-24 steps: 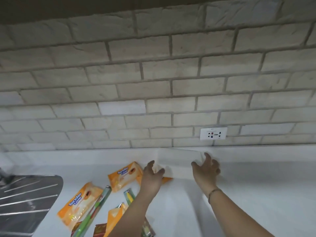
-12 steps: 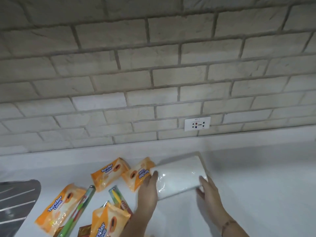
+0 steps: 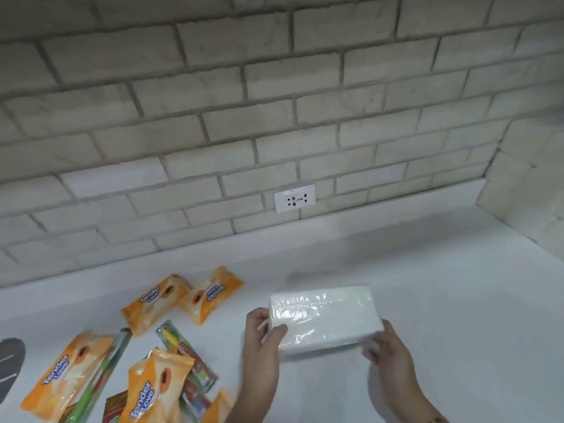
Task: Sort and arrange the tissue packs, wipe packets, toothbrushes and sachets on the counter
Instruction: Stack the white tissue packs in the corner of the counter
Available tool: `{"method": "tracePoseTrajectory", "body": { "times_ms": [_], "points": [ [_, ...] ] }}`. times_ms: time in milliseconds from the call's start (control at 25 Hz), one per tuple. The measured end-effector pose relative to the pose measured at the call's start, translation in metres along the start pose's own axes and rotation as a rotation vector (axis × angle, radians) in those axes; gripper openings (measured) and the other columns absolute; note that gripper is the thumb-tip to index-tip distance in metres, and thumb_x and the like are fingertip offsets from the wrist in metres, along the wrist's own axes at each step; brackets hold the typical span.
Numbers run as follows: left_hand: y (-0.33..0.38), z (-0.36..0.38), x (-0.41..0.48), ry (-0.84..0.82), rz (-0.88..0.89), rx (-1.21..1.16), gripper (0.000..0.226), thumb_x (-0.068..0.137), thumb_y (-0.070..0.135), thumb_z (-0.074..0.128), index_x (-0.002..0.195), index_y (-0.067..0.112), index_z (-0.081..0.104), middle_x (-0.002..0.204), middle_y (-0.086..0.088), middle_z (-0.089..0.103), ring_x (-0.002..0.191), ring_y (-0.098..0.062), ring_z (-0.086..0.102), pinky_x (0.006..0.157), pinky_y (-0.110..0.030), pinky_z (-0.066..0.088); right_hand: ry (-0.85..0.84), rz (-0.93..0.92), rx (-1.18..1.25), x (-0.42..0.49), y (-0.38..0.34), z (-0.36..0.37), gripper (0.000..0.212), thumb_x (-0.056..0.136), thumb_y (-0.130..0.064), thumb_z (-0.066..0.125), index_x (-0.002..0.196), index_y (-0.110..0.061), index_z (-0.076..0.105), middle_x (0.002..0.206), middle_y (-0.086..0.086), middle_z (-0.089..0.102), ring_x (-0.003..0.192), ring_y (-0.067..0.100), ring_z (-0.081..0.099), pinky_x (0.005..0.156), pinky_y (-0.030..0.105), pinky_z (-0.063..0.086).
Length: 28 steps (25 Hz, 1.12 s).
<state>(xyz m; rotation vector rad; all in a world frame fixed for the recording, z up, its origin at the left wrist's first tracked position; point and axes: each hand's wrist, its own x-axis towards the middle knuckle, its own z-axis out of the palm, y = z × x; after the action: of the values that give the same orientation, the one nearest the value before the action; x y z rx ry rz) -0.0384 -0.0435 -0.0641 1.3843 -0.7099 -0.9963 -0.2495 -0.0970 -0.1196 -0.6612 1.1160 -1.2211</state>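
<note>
A white tissue pack in clear wrap is held between both hands just above the white counter. My left hand grips its left end, thumb on top. My right hand grips its near right corner. To the left lie several orange Tender Love wipe packets. A green packaged toothbrush lies among them, and another toothbrush pack with yellow and red lies beside it. A small red sachet shows at the bottom edge.
A brick wall runs along the back, with a white power socket low on it. The wall turns a corner at the right. A grey metal drainer edge shows at the far left.
Both hands have drawn the tissue pack away from the back wall toward me and to the right, off the wipe packets. The view has tilted down and swung right.
</note>
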Motion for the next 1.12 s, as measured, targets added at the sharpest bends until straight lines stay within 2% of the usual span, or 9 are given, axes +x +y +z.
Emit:
{"method": "tracePoseTrajectory", "body": {
  "times_ms": [120, 200, 280, 440, 560, 640, 760, 1000, 1120],
  "points": [
    [0.002, 0.017, -0.003, -0.073, 0.061, -0.044, 0.044, 0.055, 0.023, 0.065, 0.097, 0.013, 0.058, 0.101, -0.008, 0.065, 0.088, -0.020, 0.056, 0.070, -0.032, 0.039, 0.069, -0.070, 0.058, -0.009, -0.027, -0.020, 0.009, 0.095, -0.012, 0.054, 0.093, -0.006, 0.060, 0.102, 0.013, 0.072, 0.081, 0.021, 0.057, 0.061, 0.035, 0.038],
    [-0.004, 0.038, -0.004, -0.107, 0.069, -0.096, 0.049, 0.052, 0.021, 0.063, 0.100, 0.009, 0.059, 0.109, -0.021, 0.064, 0.096, -0.026, 0.060, 0.076, -0.037, 0.042, 0.059, 0.023, 0.183, -0.006, -0.052, -0.038, 0.060, 0.073, -0.053, 0.077, 0.104, -0.004, 0.063, 0.102, 0.030, 0.063, 0.085, 0.032, 0.058, 0.067, 0.040, 0.042],
    [-0.006, 0.064, -0.011, -0.160, 0.092, -0.156, 0.058, 0.051, 0.016, 0.062, 0.108, 0.003, 0.060, 0.119, -0.024, 0.064, 0.109, -0.031, 0.062, 0.090, -0.043, 0.045, 0.015, 0.096, 0.247, -0.001, -0.072, -0.060, 0.081, 0.080, -0.071, 0.062, 0.122, -0.003, 0.065, 0.114, 0.026, 0.070, 0.105, 0.036, 0.065, 0.089, 0.049, 0.048],
    [0.006, 0.145, -0.019, -0.148, 0.026, -0.247, 0.040, 0.063, 0.021, 0.071, 0.103, 0.011, 0.070, 0.112, -0.015, 0.070, 0.110, -0.028, 0.062, 0.105, -0.044, 0.039, 0.176, -0.004, 0.110, 0.002, -0.113, -0.109, 0.072, 0.070, -0.063, 0.080, 0.117, -0.009, 0.067, 0.116, 0.018, 0.074, 0.109, 0.037, 0.071, 0.097, 0.061, 0.053],
    [0.013, 0.219, -0.029, -0.073, -0.077, -0.198, 0.047, 0.068, 0.031, 0.085, 0.109, 0.020, 0.066, 0.117, -0.006, 0.063, 0.098, -0.004, 0.064, 0.095, -0.028, 0.043, 0.293, -0.102, -0.005, 0.000, -0.150, -0.144, 0.074, 0.050, -0.055, 0.082, 0.105, -0.007, 0.068, 0.101, 0.017, 0.076, 0.091, 0.030, 0.073, 0.079, 0.044, 0.054],
    [0.017, 0.267, -0.035, -0.093, -0.197, -0.211, 0.058, 0.076, 0.019, 0.086, 0.126, 0.019, 0.057, 0.125, -0.004, 0.060, 0.104, -0.012, 0.064, 0.091, -0.031, 0.049, 0.325, -0.215, -0.087, 0.001, -0.182, -0.168, 0.070, 0.048, -0.055, 0.080, 0.103, -0.013, 0.072, 0.097, 0.008, 0.078, 0.092, 0.026, 0.074, 0.079, 0.039, 0.053],
    [0.009, 0.333, -0.033, -0.220, -0.369, -0.227, 0.066, 0.071, 0.011, 0.085, 0.131, 0.003, 0.059, 0.107, -0.019, 0.070, 0.089, -0.033, 0.070, 0.063, -0.033, 0.054, 0.333, -0.357, -0.174, 0.014, -0.229, -0.214, 0.054, 0.058, -0.054, 0.079, 0.104, -0.025, 0.075, 0.104, -0.001, 0.078, 0.101, 0.020, 0.073, 0.092, 0.040, 0.053],
    [0.014, 0.457, -0.055, -0.339, -0.397, -0.310, 0.042, 0.089, 0.021, 0.074, 0.127, 0.035, 0.062, 0.120, -0.003, 0.074, 0.104, -0.036, 0.073, 0.088, -0.065, 0.055, 0.531, -0.703, -0.869, 0.049, -0.285, -0.299, 0.055, 0.087, -0.061, 0.058, 0.139, -0.044, 0.050, 0.155, -0.014, 0.040, 0.145, 0.009, 0.033, 0.114, 0.035, 0.032],
    [0.031, 0.521, -0.073, -0.400, -0.297, -0.356, 0.043, 0.094, 0.030, 0.069, 0.133, 0.042, 0.055, 0.126, 0.004, 0.072, 0.110, -0.030, 0.072, 0.092, -0.063, 0.054, 0.533, -0.942, -1.110, 0.064, -0.309, -0.325, 0.048, 0.097, -0.054, 0.052, 0.143, -0.043, 0.052, 0.163, -0.007, 0.031, 0.154, 0.022, 0.023, 0.116, 0.040, 0.028]
  ]
}}
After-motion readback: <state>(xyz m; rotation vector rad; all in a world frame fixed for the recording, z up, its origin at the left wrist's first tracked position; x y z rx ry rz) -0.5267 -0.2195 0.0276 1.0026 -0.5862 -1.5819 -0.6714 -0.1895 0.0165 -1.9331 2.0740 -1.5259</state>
